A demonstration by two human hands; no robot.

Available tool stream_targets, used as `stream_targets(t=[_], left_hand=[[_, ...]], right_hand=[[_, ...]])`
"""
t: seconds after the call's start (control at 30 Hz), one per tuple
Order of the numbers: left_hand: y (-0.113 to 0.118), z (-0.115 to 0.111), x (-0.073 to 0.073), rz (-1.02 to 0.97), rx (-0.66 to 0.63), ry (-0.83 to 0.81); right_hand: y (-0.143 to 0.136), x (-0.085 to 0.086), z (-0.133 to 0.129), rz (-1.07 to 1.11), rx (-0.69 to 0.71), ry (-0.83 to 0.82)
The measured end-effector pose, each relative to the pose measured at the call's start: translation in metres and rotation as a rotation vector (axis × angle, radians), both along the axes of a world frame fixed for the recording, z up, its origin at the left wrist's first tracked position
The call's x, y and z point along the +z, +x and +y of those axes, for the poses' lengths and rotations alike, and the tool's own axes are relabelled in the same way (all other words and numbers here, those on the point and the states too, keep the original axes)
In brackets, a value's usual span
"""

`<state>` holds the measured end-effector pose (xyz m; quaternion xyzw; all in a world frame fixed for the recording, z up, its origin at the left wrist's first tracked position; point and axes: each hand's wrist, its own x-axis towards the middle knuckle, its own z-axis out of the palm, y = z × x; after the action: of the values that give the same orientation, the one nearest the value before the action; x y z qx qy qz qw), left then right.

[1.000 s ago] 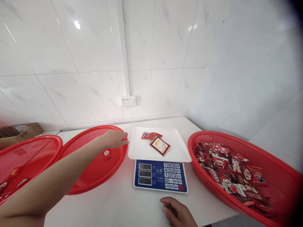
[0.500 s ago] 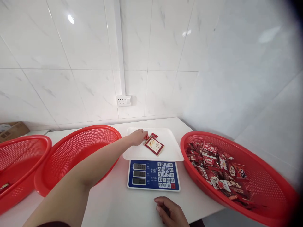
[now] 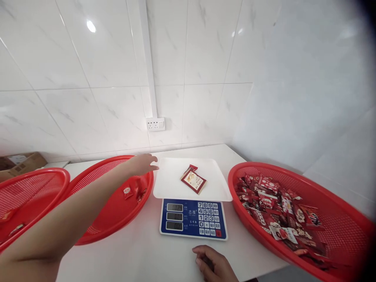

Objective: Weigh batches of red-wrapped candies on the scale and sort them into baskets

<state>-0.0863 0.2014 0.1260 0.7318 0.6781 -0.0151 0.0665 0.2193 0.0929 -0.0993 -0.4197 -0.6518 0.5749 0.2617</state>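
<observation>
My left hand (image 3: 141, 164) hovers over the right rim of the middle red basket (image 3: 96, 231), fingers spread, holding nothing. Below it inside the basket lie two small red packets (image 3: 132, 191). On the white tray (image 3: 170, 184) of the scale (image 3: 194, 219) rests a red and cream sachet (image 3: 194, 181), with a small red packet (image 3: 193, 167) partly tucked behind it. My right hand (image 3: 214, 264) rests on the white table near the front edge, fingers curled with nothing in them, just in front of the scale's blue keypad.
A large red basket (image 3: 337, 211) heaped with several red snack packets stands at the right. Another red basket (image 3: 29, 188) at the far left holds a few packets. A cardboard box (image 3: 20, 162) sits back left. A wall socket (image 3: 155, 124) is above the table.
My left hand took a red packet off the scale tray and moved left over the middle basket; a second packet now lies in that basket. The right hand stayed put.
</observation>
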Motion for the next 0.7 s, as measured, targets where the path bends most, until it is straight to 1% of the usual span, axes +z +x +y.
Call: stream_targets(t=[0.07, 0.13, 0.23, 0.33, 0.4, 0.5, 0.6, 0.7], left_hand=[[0.023, 0.012, -0.009, -0.01, -0.036, 0.022], [0.051, 0.027, -0.021, -0.026, -0.055, 0.033], [0.091, 0.053, -0.037, -0.032, -0.037, 0.031], [0.117, 0.075, -0.045, -0.034, -0.002, -0.03], [0.127, 0.086, -0.048, -0.044, 0.013, -0.088], [0.133, 0.098, -0.049, -0.077, 0.017, -0.155], [0.131, 0.101, -0.049, -0.132, 0.011, -0.162], [0.122, 0.097, -0.052, -0.217, -0.004, -0.137]], right_hand=[[-0.001, -0.002, 0.0, 0.006, -0.02, -0.011], [-0.001, -0.003, 0.001, -0.018, -0.025, 0.004], [-0.001, -0.003, 0.0, -0.047, -0.009, 0.035], [0.0, -0.003, -0.002, -0.041, -0.037, 0.095], [-0.001, -0.004, -0.003, -0.05, -0.07, 0.147], [-0.001, -0.003, -0.005, -0.071, -0.083, 0.185], [-0.001, 0.0, -0.005, -0.085, -0.09, 0.19], [0.0, 0.002, -0.005, -0.087, -0.088, 0.201]])
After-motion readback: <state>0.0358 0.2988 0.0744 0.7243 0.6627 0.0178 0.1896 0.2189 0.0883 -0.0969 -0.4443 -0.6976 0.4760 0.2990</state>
